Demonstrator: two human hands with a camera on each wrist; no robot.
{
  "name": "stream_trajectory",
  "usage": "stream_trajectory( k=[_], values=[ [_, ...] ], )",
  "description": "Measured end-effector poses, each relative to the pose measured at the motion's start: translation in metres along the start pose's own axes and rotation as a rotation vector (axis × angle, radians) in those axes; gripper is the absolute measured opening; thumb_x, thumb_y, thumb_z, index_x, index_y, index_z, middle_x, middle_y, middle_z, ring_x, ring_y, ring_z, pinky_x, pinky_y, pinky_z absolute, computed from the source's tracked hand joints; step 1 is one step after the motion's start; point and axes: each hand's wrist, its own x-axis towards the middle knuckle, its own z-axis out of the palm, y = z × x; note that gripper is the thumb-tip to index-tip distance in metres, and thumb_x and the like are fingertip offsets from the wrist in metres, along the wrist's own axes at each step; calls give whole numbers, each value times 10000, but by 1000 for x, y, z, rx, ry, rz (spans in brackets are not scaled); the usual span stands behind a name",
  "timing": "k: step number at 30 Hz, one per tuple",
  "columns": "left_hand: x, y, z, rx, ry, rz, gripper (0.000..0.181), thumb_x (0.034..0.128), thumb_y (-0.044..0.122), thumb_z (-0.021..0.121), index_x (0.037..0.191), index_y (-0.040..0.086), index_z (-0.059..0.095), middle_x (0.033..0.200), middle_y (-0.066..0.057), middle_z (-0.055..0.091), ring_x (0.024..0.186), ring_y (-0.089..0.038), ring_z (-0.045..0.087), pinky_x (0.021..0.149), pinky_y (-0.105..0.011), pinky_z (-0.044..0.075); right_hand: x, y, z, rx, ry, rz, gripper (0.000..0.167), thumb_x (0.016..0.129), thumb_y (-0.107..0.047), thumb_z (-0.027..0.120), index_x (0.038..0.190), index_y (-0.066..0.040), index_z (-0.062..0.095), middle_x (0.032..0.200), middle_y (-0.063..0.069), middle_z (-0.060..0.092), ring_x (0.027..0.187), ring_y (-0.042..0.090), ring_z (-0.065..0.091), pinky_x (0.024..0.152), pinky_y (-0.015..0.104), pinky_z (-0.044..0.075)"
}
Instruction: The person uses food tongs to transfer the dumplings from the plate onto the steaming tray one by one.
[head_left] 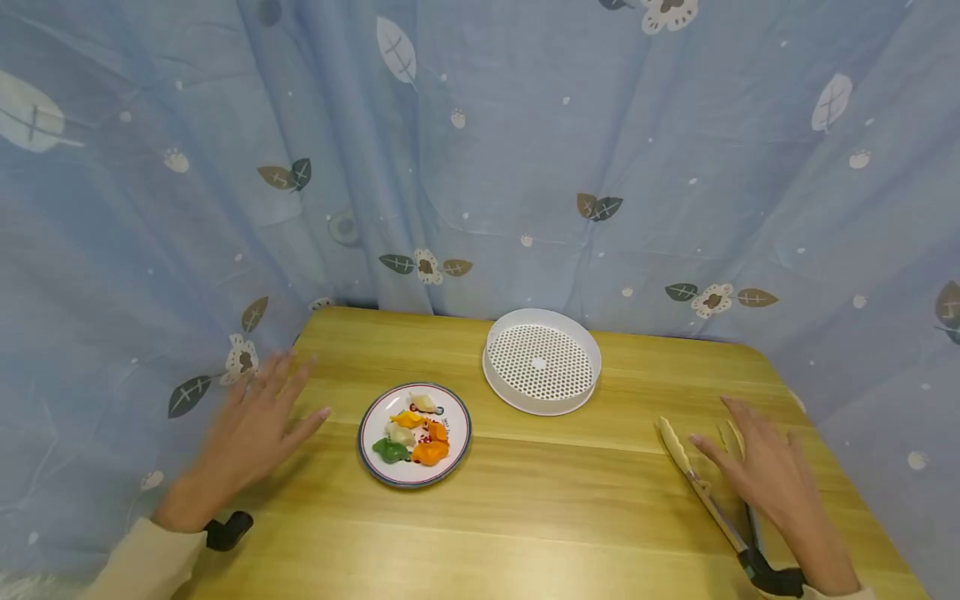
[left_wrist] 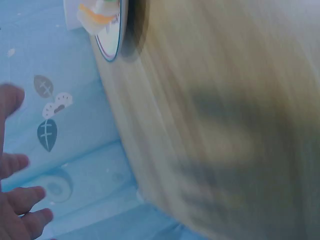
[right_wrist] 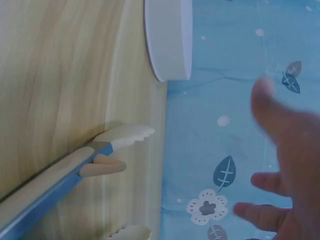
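Observation:
My left hand [head_left: 251, 421] hovers above the table's left side with fingers spread, holding nothing. To its right sits a round plate [head_left: 382, 410] with a dark rim, bearing several dumplings [head_left: 430, 452] in orange, yellow, green and white. Over the right side, my right hand [head_left: 772, 475] hangs with its fingers extended and grips nothing. Beneath it lie metal tongs [head_left: 708, 500] with cream scalloped tips, spread apart; the hand hides part of one arm. In the right wrist view, the tongs [right_wrist: 55, 185] rest on the wood, apart from the fingers.
A white round steamer tray [head_left: 543, 402] with a perforated base stands at the table's back middle. Behind the wooden table [head_left: 570, 500] hangs a blue patterned curtain [head_left: 495, 167], which also runs along both sides. Black camera straps [head_left: 228, 531] circle the wrists.

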Motion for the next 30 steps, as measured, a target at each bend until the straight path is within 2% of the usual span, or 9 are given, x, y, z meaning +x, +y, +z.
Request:
stream_trajectory(
  k=[2, 4, 6, 8, 11, 13, 17, 23, 30],
  values=[
    [-1, 2, 4, -38, 40, 15, 764, 990, 452, 657, 1580, 52, 379, 1525, -294, 432, 1371, -507, 426, 1062, -705, 303, -2, 1, 0, 0, -4, 29, 835, 1002, -567, 595, 1524, 51, 389, 1407, 412, 462, 1124, 659, 500, 944, 818, 254],
    [-2, 4, 8, -105, 78, 18, 644, 982, 356, 696, 1480, -5, 503, 1417, -297, 543, 1242, -517, 536, 989, -687, 389, -4, 2, 1, 9, -2, 62, 810, 1002, -566, 597, 1469, 80, 455, 1332, 403, 533, 981, 581, 600, 852, 731, 407],
    [-3, 8, 11, -189, 95, 2, 531, 980, 279, 712, 1393, -27, 580, 1340, -278, 608, 1150, -493, 602, 926, -657, 450, -7, 5, 3, 12, 12, 86, 791, 995, -566, 609, 1430, 85, 497, 1295, 391, 564, 897, 541, 626, 719, 646, 471],
    [-4, 11, 13, -288, 71, -44, 460, 991, 237, 702, 1360, -22, 608, 1314, -253, 629, 1100, -454, 635, 879, -623, 489, -9, 7, 5, 30, 37, 103, 784, 977, -560, 643, 1397, 90, 521, 1262, 390, 576, 889, 518, 620, 649, 582, 478],
    [-5, 17, 17, -417, -11, -130, 442, 1017, 231, 672, 1376, -14, 596, 1307, -236, 627, 1063, -408, 648, 845, -582, 514, -12, 10, 10, 54, 51, 123, 828, 948, -563, 685, 1386, 116, 506, 1243, 424, 538, 1003, 578, 545, 721, 639, 448],
    [-6, 21, 20, -479, -63, -177, 457, 1019, 235, 671, 1396, -7, 579, 1304, -225, 623, 1038, -372, 654, 828, -552, 526, -14, 12, 14, 53, 54, 135, 884, 921, -579, 711, 1383, 141, 489, 1219, 453, 512, 1020, 601, 507, 781, 685, 408],
    [-6, 27, 28, -562, -101, -221, 458, 1000, 229, 700, 1386, 10, 586, 1265, -204, 645, 986, -305, 672, 813, -501, 539, -17, 18, 21, 32, 16, 166, 997, 892, -624, 716, 1420, 167, 419, 1184, 504, 474, 1017, 653, 468, 844, 740, 338],
    [-6, 36, 40, -680, -173, -283, 533, 988, 330, 719, 1402, 32, 563, 1267, -209, 630, 1004, -282, 675, 825, -463, 554, -18, 23, 25, 17, -118, 201, 1136, 891, -686, 670, 1473, 210, 283, 1177, 548, 433, 999, 704, 471, 780, 740, 390],
    [-5, 42, 48, -799, -278, -371, 646, 956, 409, 741, 1451, 63, 512, 1250, -165, 611, 993, -246, 648, 805, -391, 537, -23, 23, 33, 46, -138, 244, 1226, 846, -713, 701, 1512, 189, 206, 1160, 527, 464, 1000, 671, 501, 767, 698, 427]
  ],
)
